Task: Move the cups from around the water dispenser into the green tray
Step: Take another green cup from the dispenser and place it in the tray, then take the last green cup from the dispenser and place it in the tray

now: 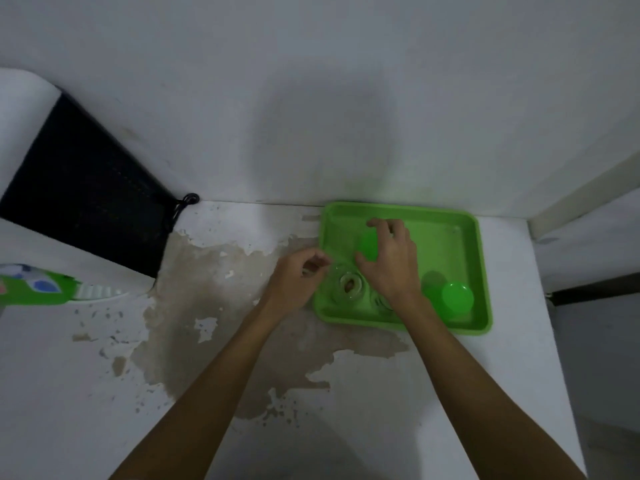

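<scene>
Right hand | fingers spread loosely over a green cup, probably setting it in the green tray at 12 o'clock | left hand at 9 o'clock, half curled, empty, beside the glass cup | second green cup at 4 o'clock.

I see a white counter with peeling, stained paint; a green tray sits against its back wall.

Bright green tray holds green cups, perhaps a clear glass.
</scene>
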`<state>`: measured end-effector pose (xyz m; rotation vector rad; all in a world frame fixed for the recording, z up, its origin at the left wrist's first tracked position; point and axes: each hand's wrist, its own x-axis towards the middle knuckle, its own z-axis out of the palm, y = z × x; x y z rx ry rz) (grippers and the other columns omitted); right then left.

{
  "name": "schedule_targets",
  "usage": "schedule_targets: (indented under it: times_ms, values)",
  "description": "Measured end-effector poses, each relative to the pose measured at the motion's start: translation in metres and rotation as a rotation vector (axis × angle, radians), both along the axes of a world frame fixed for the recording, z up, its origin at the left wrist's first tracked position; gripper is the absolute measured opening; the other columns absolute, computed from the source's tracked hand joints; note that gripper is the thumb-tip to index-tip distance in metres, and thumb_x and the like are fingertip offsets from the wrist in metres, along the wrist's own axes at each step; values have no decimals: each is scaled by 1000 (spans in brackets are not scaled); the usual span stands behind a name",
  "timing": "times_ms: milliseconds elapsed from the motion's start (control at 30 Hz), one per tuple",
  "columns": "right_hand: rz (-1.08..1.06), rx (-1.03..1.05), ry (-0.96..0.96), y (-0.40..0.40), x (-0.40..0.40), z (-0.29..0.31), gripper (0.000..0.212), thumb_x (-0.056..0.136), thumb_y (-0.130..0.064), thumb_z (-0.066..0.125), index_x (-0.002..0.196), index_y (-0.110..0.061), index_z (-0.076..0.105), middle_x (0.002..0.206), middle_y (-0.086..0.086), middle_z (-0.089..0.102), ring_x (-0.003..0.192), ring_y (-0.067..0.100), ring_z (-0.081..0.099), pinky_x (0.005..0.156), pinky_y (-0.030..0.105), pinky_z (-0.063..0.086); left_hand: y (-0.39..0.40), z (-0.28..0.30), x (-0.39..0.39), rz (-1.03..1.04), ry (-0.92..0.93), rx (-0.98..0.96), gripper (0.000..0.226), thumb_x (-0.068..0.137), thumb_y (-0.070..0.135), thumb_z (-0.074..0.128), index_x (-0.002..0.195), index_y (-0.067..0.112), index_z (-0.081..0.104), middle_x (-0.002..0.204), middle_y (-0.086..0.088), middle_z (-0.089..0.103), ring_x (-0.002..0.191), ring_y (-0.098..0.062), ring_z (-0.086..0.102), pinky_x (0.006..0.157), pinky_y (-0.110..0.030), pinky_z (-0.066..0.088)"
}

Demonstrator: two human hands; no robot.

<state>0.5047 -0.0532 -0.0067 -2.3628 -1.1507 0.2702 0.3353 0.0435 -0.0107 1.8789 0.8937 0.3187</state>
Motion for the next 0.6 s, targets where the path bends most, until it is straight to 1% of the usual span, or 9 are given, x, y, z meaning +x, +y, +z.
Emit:
schedule_targets:
  times_ms: [100,200,300,367,433,500,600]
  values:
    - [11,68,88,4,-20,18,44,73,-26,73,115,-14,64,113,12,60,104,33,60,87,44,52,2,9,-23,22,-44,8,13,87,8,70,93,19,73,88,10,71,80,1,66,74,-12,50]
    - [75,98,160,18,-58,34,30,76,-27,70,103,-15,67,103,9,65,92,28,63,81,42,54,10,21,-66,86,-77,25,11,87,7,70,95,13,74,89,2,74,81,-6,68,74,-15,51]
    - [128,124,219,38,-97,41,21,73,-31,64,89,-17,68,86,6,69,77,24,63,73,43,55,22,28,-112,154,-95,25,10,86,8,72,93,15,74,90,4,75,83,-7,69,74,-17,52]
    - [152,123,265,55,-129,44,17,73,-28,67,87,-17,68,78,5,70,72,22,65,69,39,55,34,32,-149,209,-106,15,9,87,11,72,93,17,75,91,6,75,84,-6,69,75,-15,52]
    - [181,116,325,69,-156,45,13,76,-21,71,87,-15,70,74,5,70,68,18,64,68,35,54,43,35,-181,257,-120,-3,10,87,12,72,95,17,75,93,6,74,83,-4,68,74,-8,50]
    - [228,112,393,89,-193,46,9,78,-16,73,86,-16,70,71,4,67,63,11,59,66,29,51,56,37,-224,317,-123,-16,12,87,12,72,98,18,74,92,8,73,81,1,67,74,-5,47]
    - [301,77,450,119,-243,47,7,81,-14,72,88,-15,71,71,2,66,61,4,57,60,9,44,78,35,-281,395,-110,5,11,86,11,73,91,21,73,84,11,73,78,6,66,72,-8,48]
